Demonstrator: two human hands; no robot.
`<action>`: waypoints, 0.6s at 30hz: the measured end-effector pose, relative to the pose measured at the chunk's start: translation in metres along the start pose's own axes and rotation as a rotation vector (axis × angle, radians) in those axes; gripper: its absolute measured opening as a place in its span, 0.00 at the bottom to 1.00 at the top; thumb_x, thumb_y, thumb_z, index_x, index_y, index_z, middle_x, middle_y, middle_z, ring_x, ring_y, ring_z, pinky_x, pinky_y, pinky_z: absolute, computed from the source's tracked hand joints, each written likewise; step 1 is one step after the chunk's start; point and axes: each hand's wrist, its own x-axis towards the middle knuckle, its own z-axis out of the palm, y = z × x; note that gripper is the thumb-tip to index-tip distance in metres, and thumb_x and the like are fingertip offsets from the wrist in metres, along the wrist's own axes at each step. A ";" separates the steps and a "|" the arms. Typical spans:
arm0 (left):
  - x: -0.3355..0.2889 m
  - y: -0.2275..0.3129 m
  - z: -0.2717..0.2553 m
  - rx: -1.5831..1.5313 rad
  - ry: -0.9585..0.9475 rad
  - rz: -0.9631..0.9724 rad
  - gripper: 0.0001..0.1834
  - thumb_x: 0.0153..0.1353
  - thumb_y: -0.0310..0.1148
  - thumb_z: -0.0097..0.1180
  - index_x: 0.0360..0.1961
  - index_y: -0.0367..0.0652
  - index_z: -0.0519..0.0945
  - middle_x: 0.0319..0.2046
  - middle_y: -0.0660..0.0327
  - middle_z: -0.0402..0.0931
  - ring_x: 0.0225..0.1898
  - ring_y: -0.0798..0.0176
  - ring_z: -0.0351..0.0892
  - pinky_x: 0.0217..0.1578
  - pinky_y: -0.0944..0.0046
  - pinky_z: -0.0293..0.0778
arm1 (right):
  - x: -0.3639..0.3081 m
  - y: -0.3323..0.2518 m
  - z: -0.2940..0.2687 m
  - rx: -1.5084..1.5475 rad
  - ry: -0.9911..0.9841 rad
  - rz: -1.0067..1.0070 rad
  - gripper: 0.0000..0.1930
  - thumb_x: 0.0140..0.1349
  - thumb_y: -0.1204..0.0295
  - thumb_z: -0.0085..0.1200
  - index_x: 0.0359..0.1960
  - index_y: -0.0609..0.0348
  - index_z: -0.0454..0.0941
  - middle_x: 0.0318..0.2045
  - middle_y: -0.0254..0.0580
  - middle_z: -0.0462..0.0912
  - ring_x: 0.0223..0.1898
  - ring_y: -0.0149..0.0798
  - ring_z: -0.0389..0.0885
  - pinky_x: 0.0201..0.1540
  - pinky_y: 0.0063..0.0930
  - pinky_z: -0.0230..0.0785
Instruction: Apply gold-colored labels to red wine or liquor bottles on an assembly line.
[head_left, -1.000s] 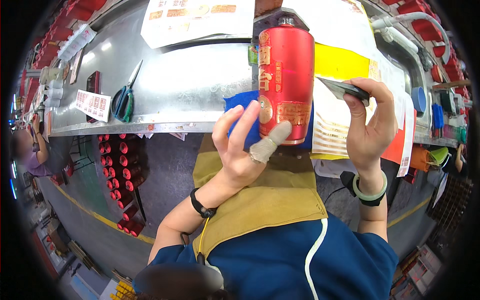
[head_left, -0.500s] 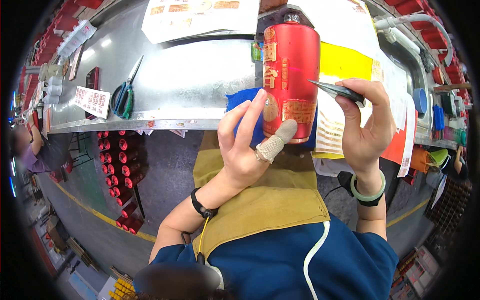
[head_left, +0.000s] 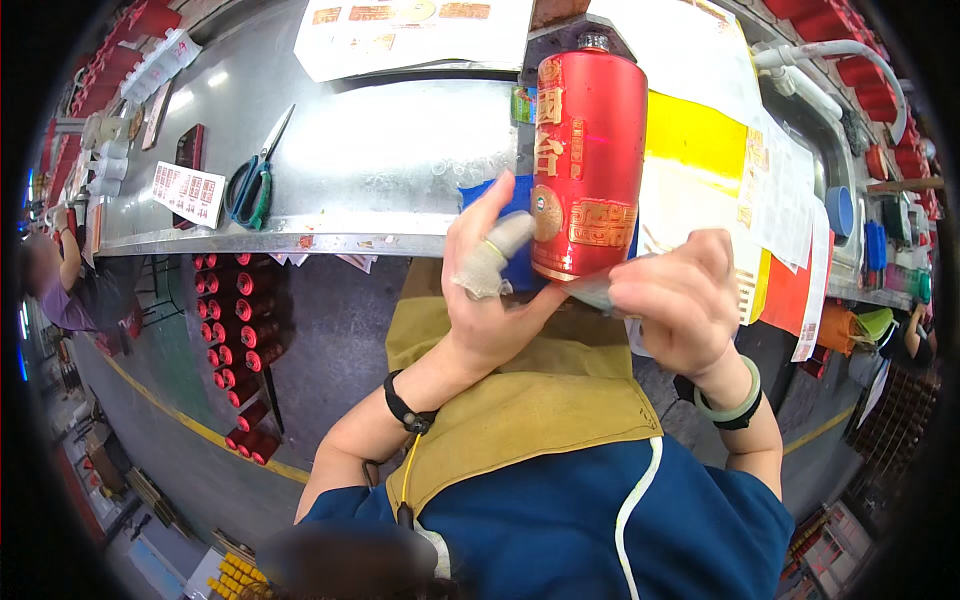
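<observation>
A red bottle [head_left: 595, 150] with gold lettering and gold ornaments lies on the bench, its dark cap pointing away and its base towards me. Beside its lower left edge is my left hand [head_left: 490, 300], fingers spread; a pale cloth cot [head_left: 497, 262] covers one finger, whose tip is at the bottle's side. The thumb reaches to the bottle's base. My right hand [head_left: 685, 305], blurred by motion, is closed on pointed dark tweezers [head_left: 592, 294], their tip close to my left thumb. Under the bottle lies a blue cloth [head_left: 512, 262].
Scissors [head_left: 255, 180] and a sheet of gold-red stickers [head_left: 188, 195] lie on the metal bench to the left. White sheets [head_left: 410, 45] and yellow paper [head_left: 695, 140] surround the bottle. Several red bottles [head_left: 245, 335] stand below the bench edge. At the far left another person works [head_left: 75, 290].
My right hand has brought the tweezers down from the bottle's right side to its base. My left covered finger has drawn back off the bottle's front to its left side. The view has shifted slightly.
</observation>
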 end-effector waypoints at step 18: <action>0.024 0.003 -0.001 0.152 -0.275 -0.123 0.45 0.45 0.38 0.80 0.63 0.30 0.75 0.55 0.43 0.80 0.60 0.44 0.77 0.68 0.44 0.62 | 0.012 0.048 0.010 -0.084 0.224 0.093 0.15 0.54 0.86 0.62 0.39 0.52 0.86 0.37 0.34 0.88 0.35 0.37 0.82 0.43 0.32 0.67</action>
